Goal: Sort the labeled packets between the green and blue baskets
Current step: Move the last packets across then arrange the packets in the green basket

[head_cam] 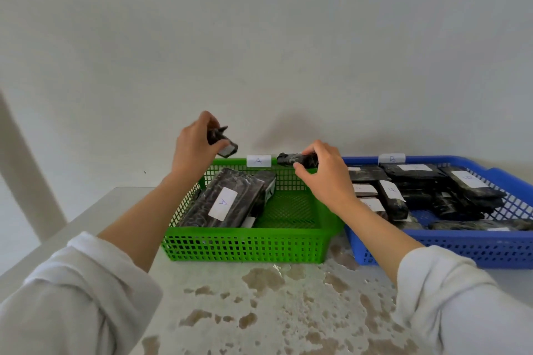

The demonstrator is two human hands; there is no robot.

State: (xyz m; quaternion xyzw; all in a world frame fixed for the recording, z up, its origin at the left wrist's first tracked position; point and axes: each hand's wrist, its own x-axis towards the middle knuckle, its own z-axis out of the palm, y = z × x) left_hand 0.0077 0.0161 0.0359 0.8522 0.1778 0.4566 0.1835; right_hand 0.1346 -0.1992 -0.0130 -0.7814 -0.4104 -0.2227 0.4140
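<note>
A small dark plastic-wrapped packet (222, 140) is gripped in the closed fingers of the left hand (193, 147), above the far left corner of the green mesh plastic basket (245, 245). A second dark packet (297, 159), its label seemingly hidden, is pinched by the right hand (326, 176) over that basket's far rim, just left of the blue mesh basket (461, 248).

- Two baskets: one green basket (245, 245), one blue basket (467, 251).
- Two hands, one dark packet in each.
- Two packets in green; blue's heap too overlapped to count.
- Two basket tags: A, B.
</note>
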